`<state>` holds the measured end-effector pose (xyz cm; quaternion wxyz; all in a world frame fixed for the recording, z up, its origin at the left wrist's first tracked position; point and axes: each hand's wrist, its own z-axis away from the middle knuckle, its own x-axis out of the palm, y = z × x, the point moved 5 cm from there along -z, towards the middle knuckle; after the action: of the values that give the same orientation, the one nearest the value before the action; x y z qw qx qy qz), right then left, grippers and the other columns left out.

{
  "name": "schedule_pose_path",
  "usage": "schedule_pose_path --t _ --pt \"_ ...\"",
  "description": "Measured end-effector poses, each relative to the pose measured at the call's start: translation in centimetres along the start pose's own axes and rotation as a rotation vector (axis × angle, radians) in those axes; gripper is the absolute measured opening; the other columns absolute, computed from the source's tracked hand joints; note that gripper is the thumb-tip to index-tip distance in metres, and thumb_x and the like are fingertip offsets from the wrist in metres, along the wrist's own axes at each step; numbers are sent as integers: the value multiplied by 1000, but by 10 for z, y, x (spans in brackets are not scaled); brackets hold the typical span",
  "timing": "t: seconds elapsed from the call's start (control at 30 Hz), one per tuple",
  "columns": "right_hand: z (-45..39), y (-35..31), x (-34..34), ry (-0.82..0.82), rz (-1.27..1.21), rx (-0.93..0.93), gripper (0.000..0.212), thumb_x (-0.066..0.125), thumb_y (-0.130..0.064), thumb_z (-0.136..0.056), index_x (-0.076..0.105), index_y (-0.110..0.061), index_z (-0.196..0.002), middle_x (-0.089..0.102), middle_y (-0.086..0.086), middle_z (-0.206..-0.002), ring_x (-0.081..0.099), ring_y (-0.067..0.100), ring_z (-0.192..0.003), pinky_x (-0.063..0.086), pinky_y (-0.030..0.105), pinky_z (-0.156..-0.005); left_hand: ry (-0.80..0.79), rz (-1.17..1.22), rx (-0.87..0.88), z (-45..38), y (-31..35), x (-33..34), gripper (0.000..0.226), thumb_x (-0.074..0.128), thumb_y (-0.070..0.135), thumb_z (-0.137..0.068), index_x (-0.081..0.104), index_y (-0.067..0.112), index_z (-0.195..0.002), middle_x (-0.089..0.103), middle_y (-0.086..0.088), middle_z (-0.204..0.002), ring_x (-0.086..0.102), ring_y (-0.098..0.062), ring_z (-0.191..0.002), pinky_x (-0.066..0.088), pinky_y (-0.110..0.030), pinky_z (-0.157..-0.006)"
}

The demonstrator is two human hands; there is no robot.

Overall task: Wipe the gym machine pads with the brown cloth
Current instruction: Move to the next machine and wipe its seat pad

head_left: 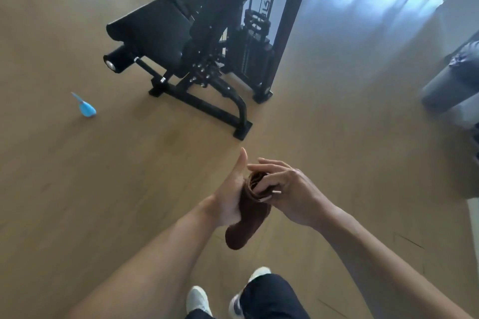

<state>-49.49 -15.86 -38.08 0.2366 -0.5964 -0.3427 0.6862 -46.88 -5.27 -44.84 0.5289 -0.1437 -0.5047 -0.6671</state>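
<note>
While the left hand [228, 197] cradles the folded brown cloth [248, 215], right hand [282, 189] fingers [267, 163] pinch its top.

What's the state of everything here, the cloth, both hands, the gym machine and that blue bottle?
brown cloth: folded, held between both hands, off the pads
left hand: supports the cloth, thumb straight
right hand: fingers pinch the cloth's top
seat pad: untouched
blue spray bottle: standing on floor

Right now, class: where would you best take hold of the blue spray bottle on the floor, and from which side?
Grip the blue spray bottle around its narrow neck, coming from above. It stands on the floor, bulb-shaped body low, trigger top uppermost, with open floor all round. Details are blurred.
</note>
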Motion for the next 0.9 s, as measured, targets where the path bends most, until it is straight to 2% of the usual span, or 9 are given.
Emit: schedule_pose_path --t 0.1,0.2,0.27,0.43,0.5,0.57,0.67,0.73,0.9 --pt "-53 29 -38 88 -42 16 26 90 -11 -73 81 -31 -87 73 -21 -104 62 2 -113 53 32 -94 -12 118 40 -51 45 -14 113 37 97 -67 52 14 -144 61 -18 -130 49 -35 -127 28 -44 -114" --pt "-105 54 -75 68 -129 6 27 88 -2 -73 79 -26 -80 66 -19 -87 66 3 -85 50 17 -73 201 131 210 -103 87 -49 106 37 93 -72 54 14 -141 60 -17 -140 51 -35 -135 25 -57 -120" --pt "-143 70 -105 67 -183 8 29 87 -1 -74 77 -27 -82 65 -9 -88 67 9 -83 55 25 -71 404 -10 313 -134 116 -78 98 31 93 -75 67 18 -128 66 -9 -133 53 -28 -133 20 -58 -121" --pt "-255 102 -178 80 -228 65 44 85 2 -76 74 -37 -93 70 -11 -95 66 7 -89 57 19 -79 423 -209 293 -207 170 -91 91 16 90 -78 67 32 -126 62 9 -139 44 -10 -139 10 -45 -123" --pt "-300 110 -202 71 -282 92 50 84 4 -76 70 -39 -96 69 -1 -93 65 9 -81 55 21 -75 445 -246 294 -230 196 -89 85 28 96 -69 56 46 -131 56 26 -139 42 3 -136 12 -35 -122" --pt "-344 118 -221 57 -395 116 51 81 10 -76 70 -33 -102 66 6 -89 64 12 -81 57 26 -77 491 -322 339 -249 226 -92 65 46 85 -76 54 45 -126 61 35 -125 49 15 -122 29 -19 -111" --pt "-409 134 -235 -24 -662 176 44 73 15 -81 69 -19 -110 64 16 -97 68 23 -91 60 40 -87 584 -431 335 -280 269 -114 49 72 53 -81 64 32 -125 72 19 -117 63 3 -113 46 -22 -98" --pt "-455 153 -236 -90 -814 250 42 67 17 -85 68 -16 -110 66 13 -101 71 18 -90 60 38 -86 625 -391 288 -304 286 -145 47 79 44 -79 66 30 -122 75 11 -115 67 -5 -111 49 -30 -99" --pt "-567 248 -239 54 -835 459 48 60 22 -86 71 -19 -109 71 8 -107 71 20 -104 59 31 -84 668 -233 146 -347 311 -227 33 76 16 -87 68 7 -118 76 -12 -109 74 -14 -91 55 -17 -72"
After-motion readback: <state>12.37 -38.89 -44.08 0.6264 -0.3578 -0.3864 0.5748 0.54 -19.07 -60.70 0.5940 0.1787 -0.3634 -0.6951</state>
